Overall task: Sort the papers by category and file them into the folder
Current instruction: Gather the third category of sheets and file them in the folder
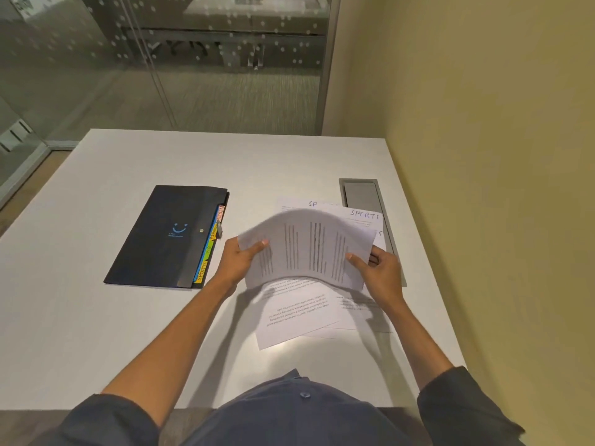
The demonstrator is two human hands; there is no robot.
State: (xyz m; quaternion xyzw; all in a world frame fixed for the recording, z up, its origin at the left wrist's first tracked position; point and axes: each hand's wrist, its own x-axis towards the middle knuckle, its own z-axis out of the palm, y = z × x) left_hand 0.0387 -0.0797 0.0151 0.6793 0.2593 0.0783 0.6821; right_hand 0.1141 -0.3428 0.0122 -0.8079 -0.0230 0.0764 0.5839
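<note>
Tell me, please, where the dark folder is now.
In the head view the dark folder lies closed on the white table, left of the left hand and the loose papers.

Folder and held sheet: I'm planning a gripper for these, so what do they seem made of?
Folder: probably thin plastic, dark with a dull sheen, a snap stud and coloured index tabs along its edge. Held sheet: plain white paper, matte; it bows upward between the hands and printed lines show on it.
</note>
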